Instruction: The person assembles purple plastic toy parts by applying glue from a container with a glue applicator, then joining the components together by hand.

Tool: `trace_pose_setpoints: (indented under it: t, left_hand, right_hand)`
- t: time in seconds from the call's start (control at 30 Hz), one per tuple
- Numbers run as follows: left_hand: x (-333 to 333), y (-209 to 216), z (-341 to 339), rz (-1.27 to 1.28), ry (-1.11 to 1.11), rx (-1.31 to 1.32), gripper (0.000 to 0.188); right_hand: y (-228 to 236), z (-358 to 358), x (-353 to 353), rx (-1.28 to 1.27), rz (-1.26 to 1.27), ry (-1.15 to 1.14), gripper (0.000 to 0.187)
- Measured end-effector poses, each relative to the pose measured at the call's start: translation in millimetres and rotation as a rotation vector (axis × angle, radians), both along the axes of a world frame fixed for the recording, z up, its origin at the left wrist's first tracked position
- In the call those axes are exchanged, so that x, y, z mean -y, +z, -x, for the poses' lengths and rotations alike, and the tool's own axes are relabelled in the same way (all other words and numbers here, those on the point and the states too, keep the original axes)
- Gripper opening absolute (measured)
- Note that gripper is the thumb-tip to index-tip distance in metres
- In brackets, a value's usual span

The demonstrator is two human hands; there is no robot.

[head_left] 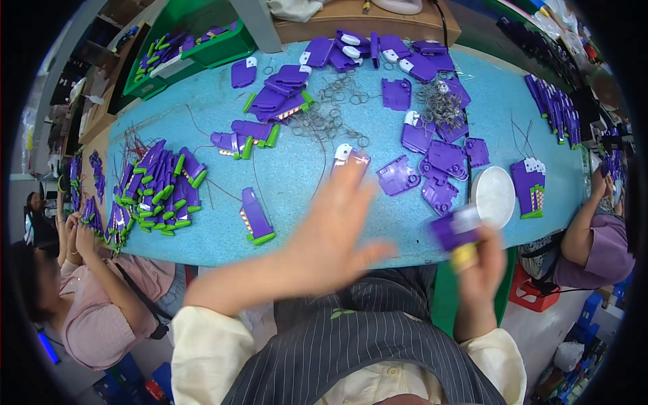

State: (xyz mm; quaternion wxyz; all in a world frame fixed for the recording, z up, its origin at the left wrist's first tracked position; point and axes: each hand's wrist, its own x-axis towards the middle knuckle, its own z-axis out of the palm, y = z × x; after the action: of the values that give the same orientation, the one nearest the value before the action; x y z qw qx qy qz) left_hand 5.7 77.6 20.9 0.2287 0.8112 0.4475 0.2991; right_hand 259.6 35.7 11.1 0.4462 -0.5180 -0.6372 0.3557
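Your left hand (335,219) is spread, and its fingers reach at 12 o'clock over a purple casing with white corner (342,150); whether they touch it, I cannot tell. Your right hand (480,270) is pinching a purple-and-white piece (453,229), which is blurred, at its 11 o'clock. Near this hand, toward 12 to 1 o'clock, stands a white bowl (495,198) on the blue counter (378,236). From your left hand, one green-ended purple piece (256,216) lies at 9 o'clock, and purple shells (398,175) lie at 2 o'clock.
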Motion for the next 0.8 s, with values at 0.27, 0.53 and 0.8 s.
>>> trace_pose_setpoints:
  t: [0.27,0.53,0.8]
  left_hand:
    - [-168,-14,73,-0.125,0.393,-0.691,0.027]
    - [-113,3,95,-0.105,0.541,0.015,0.034]
    - [43,-16,-7,1.349,0.058,1.645,0.039]
  right_hand:
    - [-19,-132,-95,0.165,-0.182,-0.472,0.024]
    - [-18,-131,-79,1.052,-0.385,-0.639,0.034]
    - [-1,74,-31,0.337,-0.473,0.29,0.077]
